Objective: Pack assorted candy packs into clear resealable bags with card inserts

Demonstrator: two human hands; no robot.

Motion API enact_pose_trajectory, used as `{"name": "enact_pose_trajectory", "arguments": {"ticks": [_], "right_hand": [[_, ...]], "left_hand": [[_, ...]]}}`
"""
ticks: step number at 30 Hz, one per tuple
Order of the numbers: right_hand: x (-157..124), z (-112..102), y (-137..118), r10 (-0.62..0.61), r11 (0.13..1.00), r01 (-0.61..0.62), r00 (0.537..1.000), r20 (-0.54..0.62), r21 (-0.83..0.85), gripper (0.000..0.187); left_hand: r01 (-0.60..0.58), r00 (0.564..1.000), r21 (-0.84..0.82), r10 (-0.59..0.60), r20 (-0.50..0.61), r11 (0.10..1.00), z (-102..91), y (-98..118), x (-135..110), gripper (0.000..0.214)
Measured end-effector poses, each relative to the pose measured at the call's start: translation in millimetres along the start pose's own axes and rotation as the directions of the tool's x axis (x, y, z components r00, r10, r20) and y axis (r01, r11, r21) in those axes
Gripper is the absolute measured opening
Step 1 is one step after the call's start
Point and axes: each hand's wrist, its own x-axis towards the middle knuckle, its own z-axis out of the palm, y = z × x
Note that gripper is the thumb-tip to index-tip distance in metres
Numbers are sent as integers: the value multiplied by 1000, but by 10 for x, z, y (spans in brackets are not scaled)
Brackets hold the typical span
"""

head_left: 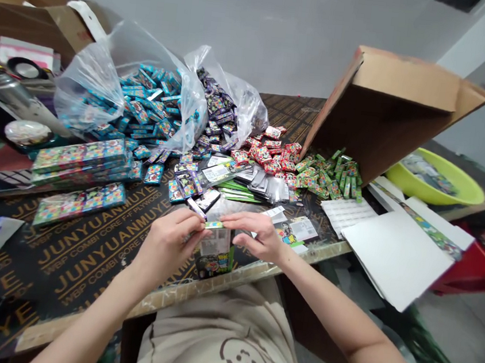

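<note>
A small printed box (215, 261) stands upright at the table's front edge, dark with bright graphics and a green side. My left hand (175, 237) has thumb and fingers pinched at the left of its top edge. My right hand (259, 236) lies with fingers stretched out, tips touching the top at the right, thumb apart. Just behind are clear plastic wrap (226, 207) and several small blue and purple packs (185, 184). Flat printed sleeves (302, 229) lie beyond my right hand. What the left fingertips cover is hidden.
Clear bags of blue packs (147, 102) and purple packs (216, 98) stand at the back. Red packs (271, 155) and green packs (333, 176) lie near a tilted carton (409, 83). Stacked wrapped sets (82, 159) are left; white cards (395, 255) and a yellow-green basin (471, 191) are right.
</note>
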Motion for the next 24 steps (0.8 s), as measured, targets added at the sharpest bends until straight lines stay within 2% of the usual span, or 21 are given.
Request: {"name": "enact_pose_trajectory", "arguments": {"ticks": [2, 4, 5, 6, 7, 9, 13, 16, 19, 24], "right_hand": [[-60, -134, 119, 22, 995, -25, 999, -38, -99, 27], [-134, -325, 377, 130, 939, -180, 975, -180, -293, 28], [-178, -427, 542, 190, 870, -282, 949, -252, -404, 28], [-227, -522, 714, 275, 772, -376, 925, -264, -513, 24], [-278, -602, 880, 365, 675, -424, 903, -227, -604, 21], [-374, -696, 1153, 441, 602, -440, 879, -183, -666, 16], [-459, -651, 1373, 453, 594, -422, 879, -150, -685, 9], [-452, -561, 1363, 440, 606, -410, 887, -141, -682, 5], [-468, -510, 1323, 433, 628, -404, 892, -132, -665, 9], [-521, -542, 1227, 457, 654, -453, 875, -160, -606, 10]], "left_hand": [[-43, 998, 55, 39, 59, 998, 17, -25, -18, 21], [-77, 994, 97, 68, 86, 992, 30, -51, -24, 33], [-87, 994, 111, 78, 82, 990, 34, -64, -25, 36], [-90, 994, 118, 82, 75, 989, 37, -76, -24, 36], [-87, 995, 118, 80, 67, 989, 39, -87, -24, 36], [-71, 996, 110, 65, 60, 991, 44, -108, -24, 35], [-15, 998, 52, 12, 55, 999, 73, -133, -33, 33], [14, 1000, -1, -14, 19, 1000, 108, -134, -44, 31], [20, 999, -19, -21, -47, 1000, 135, -114, -52, 28], [34, 988, -63, -43, -149, 997, 156, -71, -61, 19]]}}
